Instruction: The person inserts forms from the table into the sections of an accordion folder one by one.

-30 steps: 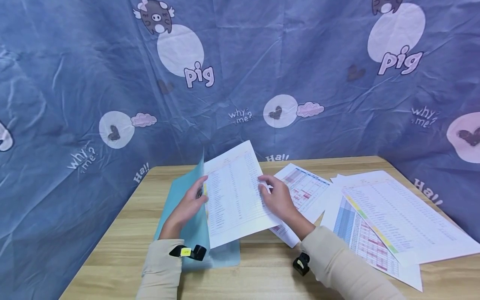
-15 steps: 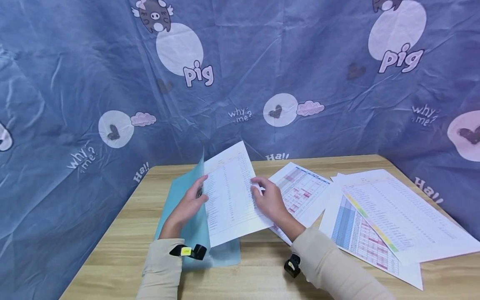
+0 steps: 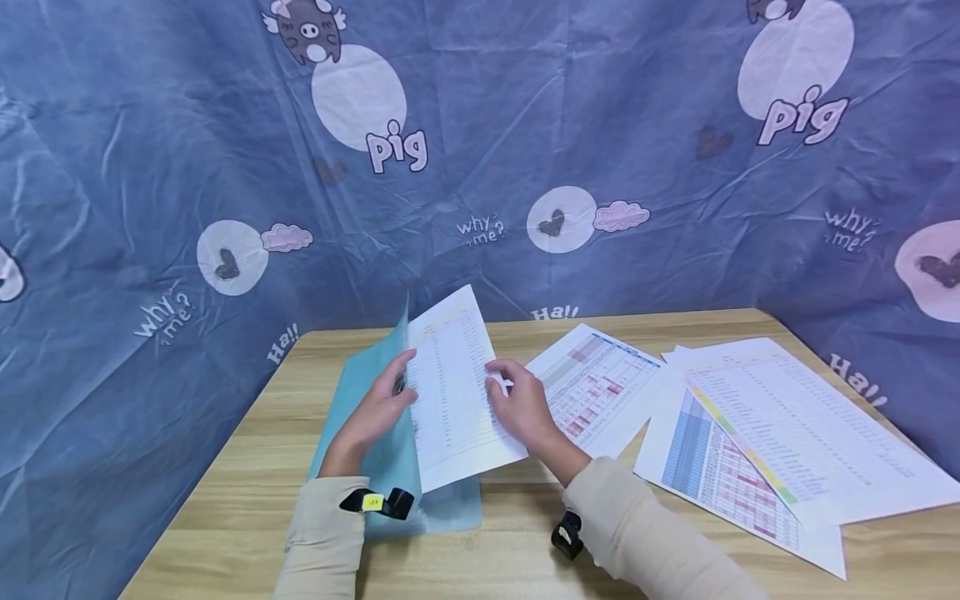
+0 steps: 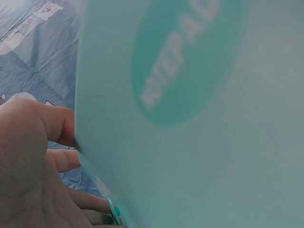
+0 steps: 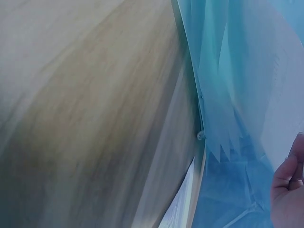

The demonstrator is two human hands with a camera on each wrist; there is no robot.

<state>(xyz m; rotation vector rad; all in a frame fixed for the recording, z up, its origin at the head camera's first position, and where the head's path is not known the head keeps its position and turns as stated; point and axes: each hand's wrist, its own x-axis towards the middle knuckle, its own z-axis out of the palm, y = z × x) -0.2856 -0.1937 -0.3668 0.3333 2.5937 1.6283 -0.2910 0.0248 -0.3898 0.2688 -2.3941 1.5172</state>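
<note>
A translucent teal plastic folder (image 3: 352, 375) stands partly open on the table, at left of centre in the head view. My left hand (image 3: 375, 412) holds it by its edge, thumb and index finger apart at the opening. The left wrist view shows the fingers at the border of the cover (image 4: 190, 161), which bears an oval label. With its fingertips, my right hand (image 3: 525, 408) pinches the right edge of a printed sheet of paper (image 3: 450, 400). That sheet's left side is inside the folder, hidden by the cover. The right wrist view shows the sheet (image 5: 280, 85) among the folder's layers (image 5: 209, 61).
A sheet with a red and blue table (image 3: 600, 383) lies behind my right hand. Farther right, a white list with a coloured strip (image 3: 787, 425) overlaps another table printout (image 3: 720, 475). A blue patterned cloth (image 3: 480, 167) hangs behind the wooden table (image 3: 247, 483).
My right hand has moved left with the sheet, so more of it is inside the folder. The table printout behind is more exposed. My left hand and the folder have stayed put.
</note>
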